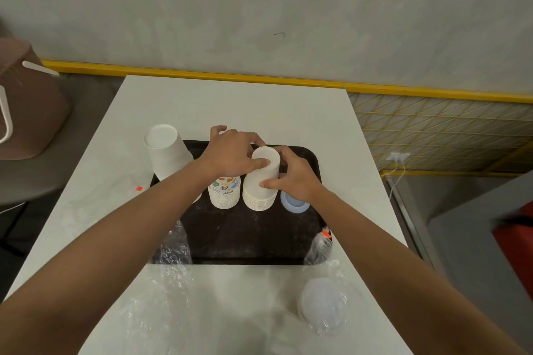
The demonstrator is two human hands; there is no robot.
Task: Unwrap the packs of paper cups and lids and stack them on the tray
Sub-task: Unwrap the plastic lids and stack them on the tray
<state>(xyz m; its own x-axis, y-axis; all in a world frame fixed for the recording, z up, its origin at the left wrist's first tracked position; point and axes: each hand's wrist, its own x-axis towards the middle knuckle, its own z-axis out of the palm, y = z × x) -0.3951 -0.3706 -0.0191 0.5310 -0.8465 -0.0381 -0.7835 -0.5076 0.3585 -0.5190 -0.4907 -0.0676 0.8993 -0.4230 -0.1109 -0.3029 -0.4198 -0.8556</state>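
Note:
A dark tray (248,236) lies on the white table. On it stand upside-down cup stacks: a tall white stack (168,153) at the left, a printed stack (224,192) and a plain white stack (261,181). My left hand (230,154) and my right hand (294,176) both grip the plain white stack from either side. A pale blue stack (294,204) stands just right of it, partly hidden by my right hand. A wrapped pack of clear lids (323,305) lies on the table at the near right.
Loose clear plastic wrap (173,251) lies over the tray's near left corner, and another wrap (318,248) with an orange tie at its near right corner. A brown bin (31,112) stands left of the table. Yellow wire mesh (441,130) is at the right.

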